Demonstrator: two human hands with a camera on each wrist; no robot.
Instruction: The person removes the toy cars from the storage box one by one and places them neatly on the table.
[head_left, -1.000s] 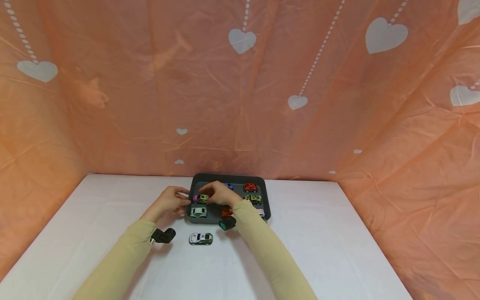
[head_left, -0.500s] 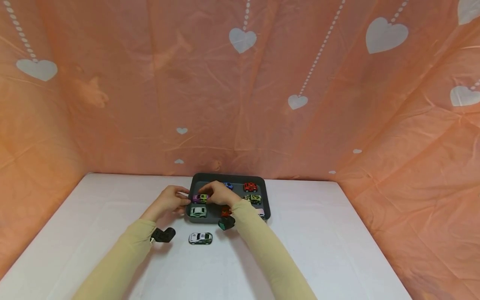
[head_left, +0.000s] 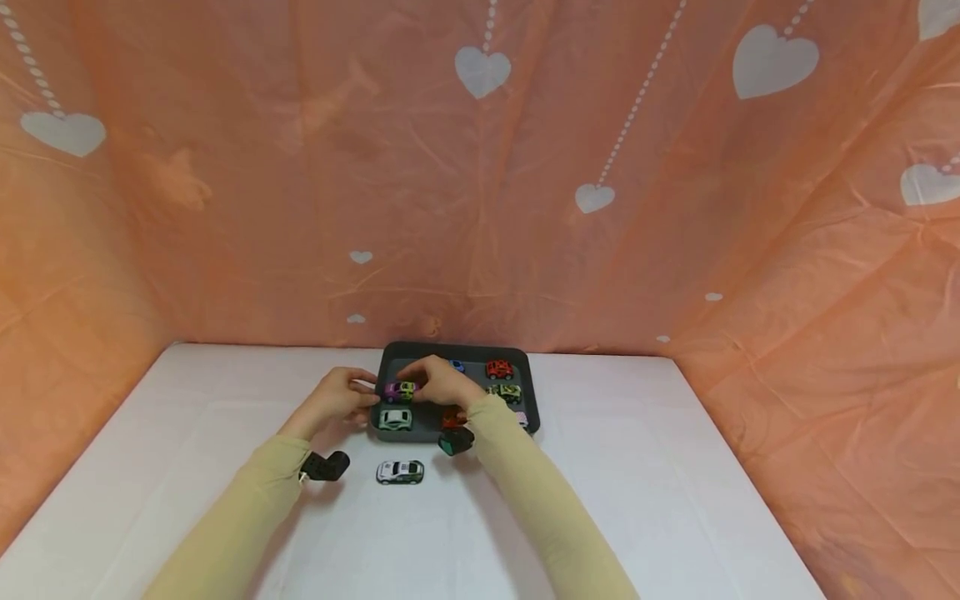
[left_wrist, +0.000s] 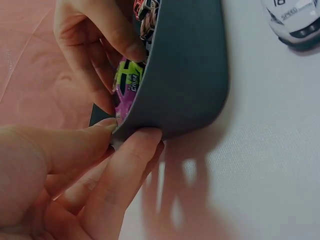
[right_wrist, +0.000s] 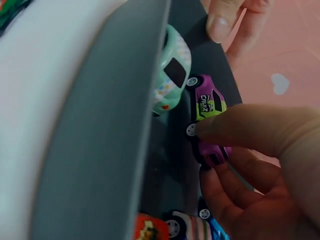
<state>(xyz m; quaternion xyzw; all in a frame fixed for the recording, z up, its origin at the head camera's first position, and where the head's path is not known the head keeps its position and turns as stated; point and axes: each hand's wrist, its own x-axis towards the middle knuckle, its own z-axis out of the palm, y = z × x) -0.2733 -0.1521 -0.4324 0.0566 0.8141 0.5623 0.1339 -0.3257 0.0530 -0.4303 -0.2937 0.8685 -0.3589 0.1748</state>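
Nearest me, a white car (head_left: pixel 400 472) sits on the table (head_left: pixel 637 500), just outside the tray (head_left: pixel 534 400); wrists are best kept high enough to miss it. Along the tray's near side stand a mint car (head_left: pixel 395 419) and an orange car (head_left: pixel 453 417). Just beyond the mint one, inside the tray by its left wall, is the purple-and-green car (right_wrist: pixel 204 104) — pinched by the right hand (head_left: pixel 448 387), thumb against its side. The left hand (head_left: pixel 337 396) pinches the tray's wall, and a steady, light hold there should stop it sliding. I'd judge the car is being settled into place; I can't tell whether all its wheels touch down. Best keep it level, then part the fingers gently — the mint car is close enough to nudge. Farther back is a red car (head_left: pixel 498 369).
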